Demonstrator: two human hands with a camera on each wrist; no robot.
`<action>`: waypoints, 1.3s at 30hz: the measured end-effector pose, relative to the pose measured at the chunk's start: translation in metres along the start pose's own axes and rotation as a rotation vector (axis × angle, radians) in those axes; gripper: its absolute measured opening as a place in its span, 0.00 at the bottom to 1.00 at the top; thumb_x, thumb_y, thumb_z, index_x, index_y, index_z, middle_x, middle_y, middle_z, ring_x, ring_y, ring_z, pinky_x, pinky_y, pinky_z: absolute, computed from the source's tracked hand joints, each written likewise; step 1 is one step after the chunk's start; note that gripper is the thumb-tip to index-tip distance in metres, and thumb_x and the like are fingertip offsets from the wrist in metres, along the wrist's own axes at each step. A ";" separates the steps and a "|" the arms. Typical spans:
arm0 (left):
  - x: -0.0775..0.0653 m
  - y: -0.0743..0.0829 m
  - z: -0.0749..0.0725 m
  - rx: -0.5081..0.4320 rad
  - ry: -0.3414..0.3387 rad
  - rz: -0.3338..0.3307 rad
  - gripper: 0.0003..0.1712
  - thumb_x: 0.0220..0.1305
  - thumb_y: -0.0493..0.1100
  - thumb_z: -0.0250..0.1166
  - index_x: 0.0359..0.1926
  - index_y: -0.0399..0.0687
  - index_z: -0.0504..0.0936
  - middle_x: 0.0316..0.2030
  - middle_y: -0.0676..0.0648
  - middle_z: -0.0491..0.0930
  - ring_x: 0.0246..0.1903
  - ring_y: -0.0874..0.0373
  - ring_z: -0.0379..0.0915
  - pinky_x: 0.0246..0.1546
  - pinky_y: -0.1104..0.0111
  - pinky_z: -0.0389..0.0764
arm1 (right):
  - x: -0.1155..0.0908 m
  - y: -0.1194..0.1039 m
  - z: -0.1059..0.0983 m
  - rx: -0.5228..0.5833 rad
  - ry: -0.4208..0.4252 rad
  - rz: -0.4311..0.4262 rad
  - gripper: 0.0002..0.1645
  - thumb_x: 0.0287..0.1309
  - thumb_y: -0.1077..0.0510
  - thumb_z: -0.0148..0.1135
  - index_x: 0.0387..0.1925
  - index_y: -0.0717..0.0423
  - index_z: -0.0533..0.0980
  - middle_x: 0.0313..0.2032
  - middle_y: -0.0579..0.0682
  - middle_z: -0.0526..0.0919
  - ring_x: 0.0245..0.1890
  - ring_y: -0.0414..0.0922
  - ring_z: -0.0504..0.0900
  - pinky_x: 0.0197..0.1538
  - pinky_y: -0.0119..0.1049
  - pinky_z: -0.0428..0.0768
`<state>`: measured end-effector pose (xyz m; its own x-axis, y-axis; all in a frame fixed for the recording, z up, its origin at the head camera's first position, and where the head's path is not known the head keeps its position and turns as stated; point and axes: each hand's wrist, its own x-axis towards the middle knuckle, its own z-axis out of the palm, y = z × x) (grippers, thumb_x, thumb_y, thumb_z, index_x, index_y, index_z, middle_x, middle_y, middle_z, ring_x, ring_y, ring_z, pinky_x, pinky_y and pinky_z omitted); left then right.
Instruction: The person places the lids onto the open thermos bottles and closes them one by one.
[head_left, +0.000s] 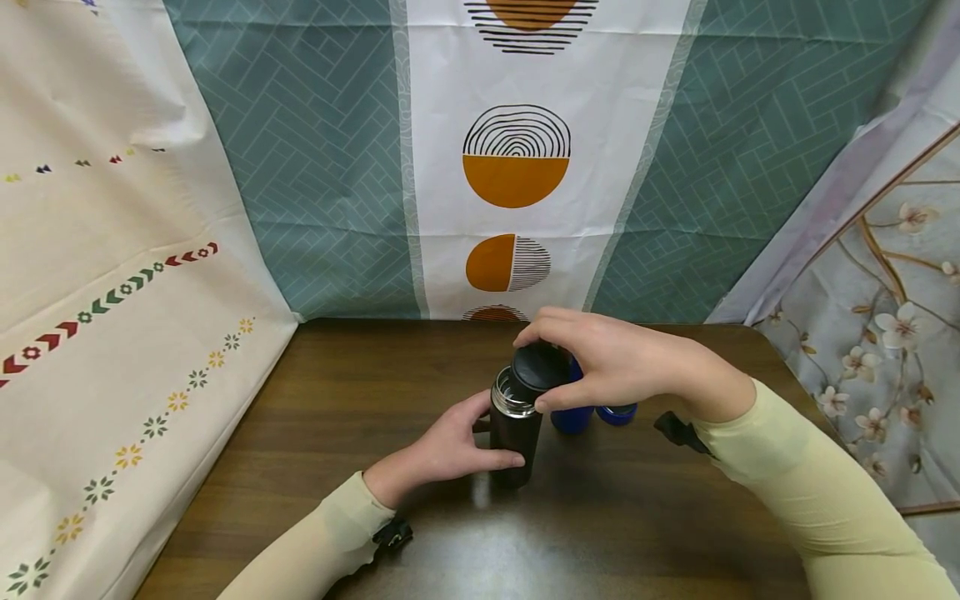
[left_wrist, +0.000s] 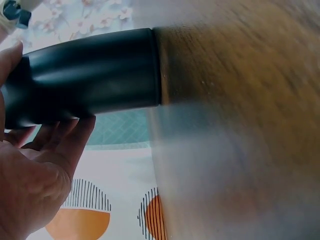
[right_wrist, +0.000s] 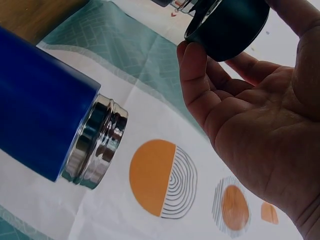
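Black flask (head_left: 514, 437) gripped upright in left hand (head_left: 453, 443), lid (head_left: 540, 367) pinched under right hand (head_left: 618, 354)

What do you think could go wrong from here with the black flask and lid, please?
The black lid is held only by the right hand, so it could slip and fall. The uncapped blue flask stands close to that hand and might get knocked over. Should the left hand ease its hold, the open black flask might tip if bumped; its contents are hidden.
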<state>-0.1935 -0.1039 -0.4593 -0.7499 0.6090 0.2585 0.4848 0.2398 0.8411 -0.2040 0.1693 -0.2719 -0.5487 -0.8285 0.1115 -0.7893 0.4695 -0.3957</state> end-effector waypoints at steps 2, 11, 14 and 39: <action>0.000 -0.001 0.000 0.000 -0.002 -0.003 0.43 0.63 0.51 0.86 0.75 0.67 0.75 0.66 0.61 0.82 0.65 0.59 0.79 0.67 0.49 0.82 | 0.001 0.000 0.001 0.002 -0.001 -0.007 0.38 0.64 0.40 0.83 0.69 0.47 0.78 0.56 0.39 0.79 0.50 0.39 0.79 0.54 0.43 0.85; 0.000 -0.003 0.001 -0.016 -0.005 0.001 0.43 0.63 0.51 0.86 0.75 0.68 0.76 0.65 0.64 0.81 0.65 0.60 0.79 0.67 0.50 0.82 | 0.006 0.000 0.004 0.005 -0.001 -0.037 0.38 0.65 0.41 0.83 0.69 0.48 0.78 0.58 0.39 0.79 0.51 0.39 0.79 0.54 0.43 0.85; 0.000 -0.002 0.000 -0.021 -0.009 0.007 0.43 0.63 0.51 0.86 0.75 0.69 0.76 0.66 0.63 0.81 0.65 0.60 0.79 0.67 0.49 0.82 | 0.008 -0.001 0.004 0.005 -0.002 -0.038 0.38 0.64 0.41 0.83 0.69 0.48 0.78 0.57 0.39 0.79 0.50 0.39 0.79 0.53 0.43 0.85; 0.000 -0.003 -0.001 -0.058 -0.019 0.022 0.42 0.64 0.51 0.85 0.74 0.70 0.76 0.66 0.62 0.82 0.65 0.59 0.80 0.68 0.46 0.81 | 0.016 -0.003 0.009 -0.003 -0.011 -0.056 0.37 0.65 0.41 0.82 0.69 0.47 0.78 0.56 0.39 0.78 0.48 0.39 0.78 0.51 0.39 0.83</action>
<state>-0.1953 -0.1049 -0.4612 -0.7302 0.6280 0.2690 0.4739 0.1820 0.8616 -0.2077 0.1516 -0.2768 -0.5003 -0.8571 0.1231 -0.8197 0.4230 -0.3861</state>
